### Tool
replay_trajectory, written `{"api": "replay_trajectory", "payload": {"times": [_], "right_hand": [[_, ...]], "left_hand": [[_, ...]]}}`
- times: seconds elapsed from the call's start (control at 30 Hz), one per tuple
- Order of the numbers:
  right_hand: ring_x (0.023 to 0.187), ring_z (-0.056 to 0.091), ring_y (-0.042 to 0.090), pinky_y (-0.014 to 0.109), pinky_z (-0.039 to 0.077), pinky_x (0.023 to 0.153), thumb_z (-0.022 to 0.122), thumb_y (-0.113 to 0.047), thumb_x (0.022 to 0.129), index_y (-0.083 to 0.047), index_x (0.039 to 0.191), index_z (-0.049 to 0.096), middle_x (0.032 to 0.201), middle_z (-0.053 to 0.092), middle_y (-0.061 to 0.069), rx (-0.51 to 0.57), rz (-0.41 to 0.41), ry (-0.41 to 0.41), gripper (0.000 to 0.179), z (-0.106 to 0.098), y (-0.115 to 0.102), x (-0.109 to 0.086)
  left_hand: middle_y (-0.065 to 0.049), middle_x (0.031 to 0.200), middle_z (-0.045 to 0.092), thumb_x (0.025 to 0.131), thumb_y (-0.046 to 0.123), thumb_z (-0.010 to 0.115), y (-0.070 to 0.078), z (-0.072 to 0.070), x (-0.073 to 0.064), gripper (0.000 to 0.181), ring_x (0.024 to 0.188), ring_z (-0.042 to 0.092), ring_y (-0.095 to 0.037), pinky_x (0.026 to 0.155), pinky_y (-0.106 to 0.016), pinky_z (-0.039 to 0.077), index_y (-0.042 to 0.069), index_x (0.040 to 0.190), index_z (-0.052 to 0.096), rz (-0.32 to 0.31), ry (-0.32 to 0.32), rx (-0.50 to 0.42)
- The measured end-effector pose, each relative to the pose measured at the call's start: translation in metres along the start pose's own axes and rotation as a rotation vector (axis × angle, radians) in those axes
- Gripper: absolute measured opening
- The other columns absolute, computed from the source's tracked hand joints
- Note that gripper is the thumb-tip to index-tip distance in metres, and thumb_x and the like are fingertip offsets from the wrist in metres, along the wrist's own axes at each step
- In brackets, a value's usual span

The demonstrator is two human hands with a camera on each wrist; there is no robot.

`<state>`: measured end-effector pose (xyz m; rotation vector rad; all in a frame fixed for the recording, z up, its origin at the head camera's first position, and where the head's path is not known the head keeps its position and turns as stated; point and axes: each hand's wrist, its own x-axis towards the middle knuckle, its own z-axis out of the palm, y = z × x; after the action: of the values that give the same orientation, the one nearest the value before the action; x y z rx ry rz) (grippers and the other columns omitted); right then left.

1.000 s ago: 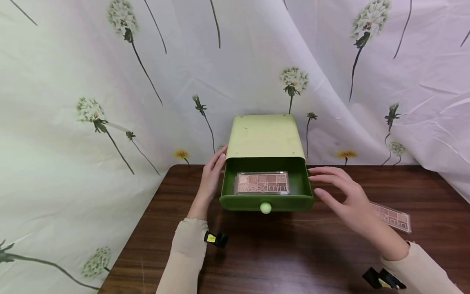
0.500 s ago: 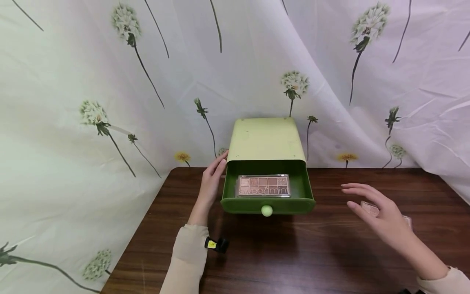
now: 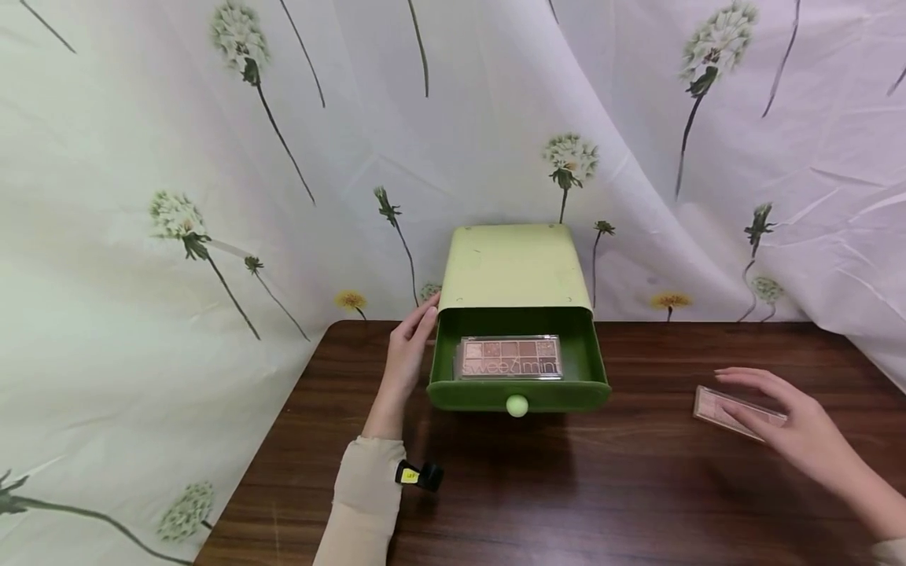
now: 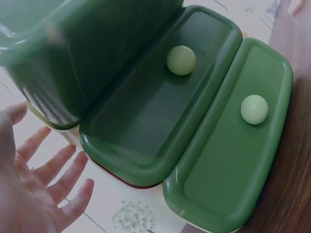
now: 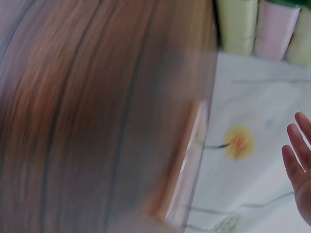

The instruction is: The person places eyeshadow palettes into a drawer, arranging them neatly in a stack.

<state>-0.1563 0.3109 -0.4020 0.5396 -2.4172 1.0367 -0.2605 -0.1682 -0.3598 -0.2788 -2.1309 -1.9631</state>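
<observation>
A drawer unit [image 3: 517, 267] with a pale green top stands against the cloth. Its top drawer [image 3: 481, 398] is pulled out, and an eyeshadow palette [image 3: 510, 358] lies inside. My left hand [image 3: 406, 350] rests along the unit's left side, fingers extended; the left wrist view shows those fingers [image 4: 75, 199] spread beside the drawers. On the right, my right hand [image 3: 800, 417] hovers over another eyeshadow palette [image 3: 710, 406] on the table, thumb and fingers apart and covering part of it. In the right wrist view this palette [image 5: 182, 165] is blurred, the hand's fingers [image 5: 294, 165] loosely extended.
Two closed lower drawers [image 4: 141, 121] with round knobs [image 4: 181, 60] show in the left wrist view. A dark wood table [image 3: 488, 495] carries the unit. Behind hangs a white cloth [image 3: 481, 126] printed with dandelions.
My right hand has moved from the open drawer's right side, rightward and down to the palette on the table. My left hand has stayed at the unit's side.
</observation>
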Motion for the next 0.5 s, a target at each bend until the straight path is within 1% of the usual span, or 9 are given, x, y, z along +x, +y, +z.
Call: {"api": "replay_trajectory", "payload": {"times": [0.13,0.23,0.3,0.37,0.4,0.43,0.5], "right_hand": [[0.117,0.044,-0.015,0.002,0.026,0.092,0.079,0.003,0.080,-0.011,0.120,0.069,0.123,0.056,-0.024,-0.025,0.067,-0.018,0.043,-0.005,0.019,-0.009],[0.116,0.039,-0.020,0.000,0.023,0.089,0.080,-0.005,0.082,-0.010,0.122,0.067,0.123,0.049,-0.034,-0.045,0.117,-0.052,0.043,-0.007,0.034,-0.015],[0.113,0.036,-0.023,-0.001,0.022,0.086,0.082,-0.009,0.082,-0.011,0.122,0.067,0.121,0.046,-0.038,-0.068,0.141,-0.069,0.043,-0.009,0.044,-0.018],[0.109,0.037,-0.024,0.001,0.025,0.083,0.083,-0.012,0.081,-0.012,0.122,0.067,0.119,0.045,-0.040,-0.089,0.163,-0.085,0.044,-0.012,0.052,-0.020],[0.106,0.039,-0.022,0.003,0.028,0.081,0.083,-0.013,0.081,-0.012,0.122,0.067,0.118,0.044,-0.041,-0.101,0.176,-0.093,0.044,-0.014,0.055,-0.020],[0.099,0.045,-0.019,0.005,0.031,0.077,0.084,-0.014,0.081,-0.012,0.122,0.067,0.117,0.044,-0.041,-0.109,0.187,-0.100,0.044,-0.016,0.059,-0.019],[0.092,0.048,-0.015,0.009,0.034,0.071,0.085,-0.016,0.079,-0.013,0.121,0.067,0.114,0.044,-0.042,-0.136,0.203,-0.109,0.045,-0.020,0.065,-0.017]], "left_hand": [[-0.003,0.146,0.051,0.105,0.029,0.052,-0.001,0.001,0.000,0.040,0.123,0.053,-0.022,0.080,-0.026,0.049,0.012,0.141,0.058,-0.008,0.002,0.006],[-0.003,0.146,0.052,0.105,0.031,0.052,-0.002,0.002,0.000,0.041,0.122,0.054,-0.023,0.082,-0.030,0.049,0.014,0.141,0.058,-0.014,0.009,0.010],[-0.003,0.146,0.051,0.105,0.032,0.052,-0.002,0.002,0.000,0.041,0.123,0.054,-0.023,0.084,-0.033,0.049,0.014,0.141,0.058,-0.016,0.009,0.010],[-0.003,0.147,0.051,0.105,0.032,0.051,-0.001,0.001,-0.001,0.042,0.124,0.053,-0.023,0.087,-0.036,0.049,0.014,0.142,0.057,-0.020,0.006,0.015],[-0.003,0.147,0.051,0.105,0.033,0.051,-0.001,0.001,-0.001,0.042,0.125,0.053,-0.022,0.088,-0.036,0.049,0.015,0.142,0.057,-0.023,0.005,0.015],[-0.003,0.147,0.051,0.105,0.033,0.051,0.000,0.001,-0.002,0.042,0.125,0.053,-0.023,0.089,-0.037,0.049,0.015,0.143,0.056,-0.024,0.003,0.013],[-0.003,0.147,0.051,0.105,0.034,0.050,0.000,0.001,-0.002,0.042,0.124,0.054,-0.023,0.089,-0.037,0.049,0.016,0.143,0.056,-0.025,0.002,0.014]]}}
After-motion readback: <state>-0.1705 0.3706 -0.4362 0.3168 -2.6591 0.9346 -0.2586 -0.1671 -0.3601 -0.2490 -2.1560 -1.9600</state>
